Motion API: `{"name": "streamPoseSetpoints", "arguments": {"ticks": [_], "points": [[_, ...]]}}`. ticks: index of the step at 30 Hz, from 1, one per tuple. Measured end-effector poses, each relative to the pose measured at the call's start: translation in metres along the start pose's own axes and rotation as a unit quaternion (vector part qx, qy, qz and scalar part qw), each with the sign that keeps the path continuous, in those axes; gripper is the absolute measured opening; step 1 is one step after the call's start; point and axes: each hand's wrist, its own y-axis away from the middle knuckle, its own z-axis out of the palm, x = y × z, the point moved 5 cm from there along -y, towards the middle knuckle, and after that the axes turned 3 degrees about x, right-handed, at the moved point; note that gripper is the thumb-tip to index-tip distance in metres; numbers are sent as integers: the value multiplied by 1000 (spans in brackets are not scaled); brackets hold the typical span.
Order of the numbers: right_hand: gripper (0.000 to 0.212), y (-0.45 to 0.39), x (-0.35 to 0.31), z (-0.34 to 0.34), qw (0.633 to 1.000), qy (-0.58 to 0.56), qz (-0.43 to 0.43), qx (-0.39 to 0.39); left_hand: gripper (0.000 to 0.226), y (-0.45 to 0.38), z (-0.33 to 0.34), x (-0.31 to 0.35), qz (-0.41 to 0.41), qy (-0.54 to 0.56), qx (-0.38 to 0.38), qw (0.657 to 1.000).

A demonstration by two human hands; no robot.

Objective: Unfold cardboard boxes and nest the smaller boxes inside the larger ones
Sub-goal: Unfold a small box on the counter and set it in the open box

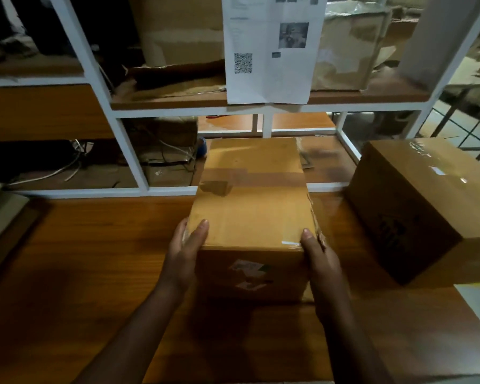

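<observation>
On the wooden table [94, 273], left hand [185, 253] and right hand [320, 256] clasp the taped box [250, 206], fingers pressed together; torn tape may snag, and the box may slip towards the larger box [416, 206] beside it.

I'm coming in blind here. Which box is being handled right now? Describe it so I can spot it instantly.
Start at the wooden table in front of the white shelving frame. The taped box stands at its centre, gripped at its near corners by the left hand and right hand. Unlike the darker box to its right, it is lighter tan, with torn label scraps on its near face.
</observation>
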Motion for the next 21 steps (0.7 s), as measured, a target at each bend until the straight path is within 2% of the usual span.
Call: {"name": "streamPoseSetpoints", "arguments": {"ticks": [2,3,7,10,12,14,16,19,21], "points": [[89,14,-4,23,999,7,-38,-36,48,-5,-28,-5,-24,59,29,998],[91,21,-7,35,996,13,-59,-61,38,-9,-44,-7,-33,79,45,995],[72,40,-28,97,968,125,-174,-129,34,-14,-119,-19,-78,111,125,983],[80,49,-38,148,934,245,-225,-128,22,-14,-168,-21,-67,67,163,982],[111,44,-39,177,907,357,-197,-107,20,-14,-191,-19,-68,27,169,983],[140,39,-37,201,873,455,-119,-132,16,-11,-206,-18,-82,-4,162,983],[143,41,-34,224,831,513,-94,-193,16,-6,-213,-17,-96,-36,128,986],[145,54,-30,257,755,583,-141,-265,25,3,-218,-2,-70,-10,92,993],[139,58,-28,270,734,595,-112,-308,35,2,-225,10,-19,9,87,996]]}}
